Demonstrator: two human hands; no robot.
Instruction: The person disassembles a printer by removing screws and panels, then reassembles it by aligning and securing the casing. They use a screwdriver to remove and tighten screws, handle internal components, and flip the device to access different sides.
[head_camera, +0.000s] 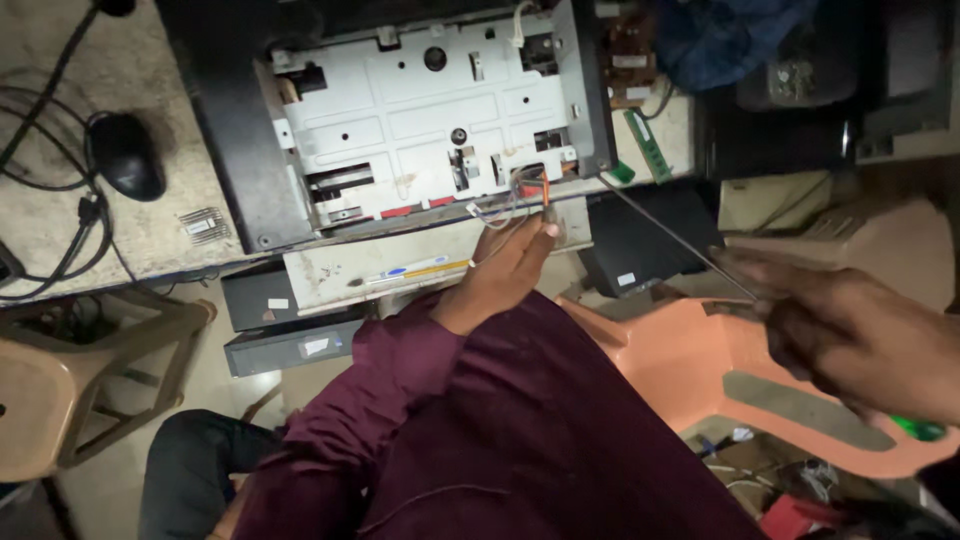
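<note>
**Opened machine on a worn grey bench**

The bench top (150, 235) is a rough, speckled grey slab, scuffed and dusty, with its front edge running across the upper half of the view. A black mouse (127, 154) lies on it at the left, its black cables (60, 215) looping toward the edge. Under the bench stand 2 dark flat boxes (285, 325), and a tan plastic stool (70, 385) sits on the pale floor at the lower left. An orange plastic chair (700, 365) fills the lower right, with loose clutter beneath it.

On the bench lies the opened machine (420, 110), black-framed, its white metal plate facing up. At the plate's lower right corner a small bundle of wires (520, 190) hangs out.

The left hand (505, 270), in a maroon sleeve (480, 430), reaches up to that bundle; its fingertips are closed about the wires, touching them, though the exact pinch is hard to make out.

The right hand (850, 335) is blurred at the right edge, curled tight around a long screwdriver (670, 235). The thin shaft slants up-left, its tip at the machine's lower right corner, just beside the wires.
</note>
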